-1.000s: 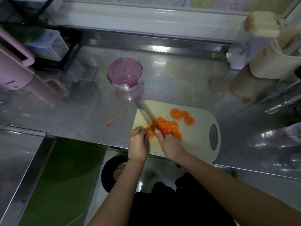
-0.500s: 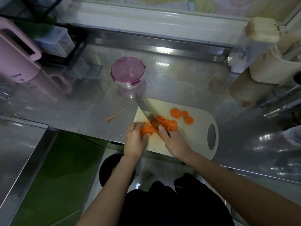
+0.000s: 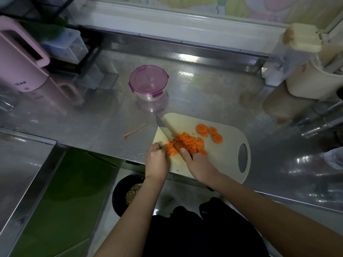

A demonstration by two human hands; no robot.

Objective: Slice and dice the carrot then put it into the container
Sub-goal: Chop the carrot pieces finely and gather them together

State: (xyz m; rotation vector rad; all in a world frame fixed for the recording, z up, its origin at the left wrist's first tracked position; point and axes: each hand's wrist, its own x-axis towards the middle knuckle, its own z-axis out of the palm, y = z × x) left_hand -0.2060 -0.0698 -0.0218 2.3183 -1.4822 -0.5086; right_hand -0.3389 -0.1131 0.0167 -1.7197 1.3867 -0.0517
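Note:
A pale cutting board (image 3: pixel 228 156) lies at the counter's front edge. On it sits a heap of diced carrot (image 3: pixel 189 142), with a few round carrot slices (image 3: pixel 209 132) to its right. My right hand (image 3: pixel 198 162) grips the handle of a knife (image 3: pixel 165 127), whose blade runs up-left through the carrot. My left hand (image 3: pixel 157 160), fingers curled, holds a small bunch of carrot pieces (image 3: pixel 171 150) against the blade's left side. The round clear container (image 3: pixel 148 83) with a closed purple lid stands behind the board.
A carrot peel strip (image 3: pixel 135 130) lies on the steel counter (image 3: pixel 204 93) left of the board. A pink kettle (image 3: pixel 20 60) stands far left, a cream bucket (image 3: pixel 315 80) and a dispenser far right. Below the counter edge sits a black bin (image 3: pixel 126 193).
The knife has kept chopping at the carrot pile, its blade shifting slightly. My left hand stays on the left bunch of pieces. The view has tilted a little.

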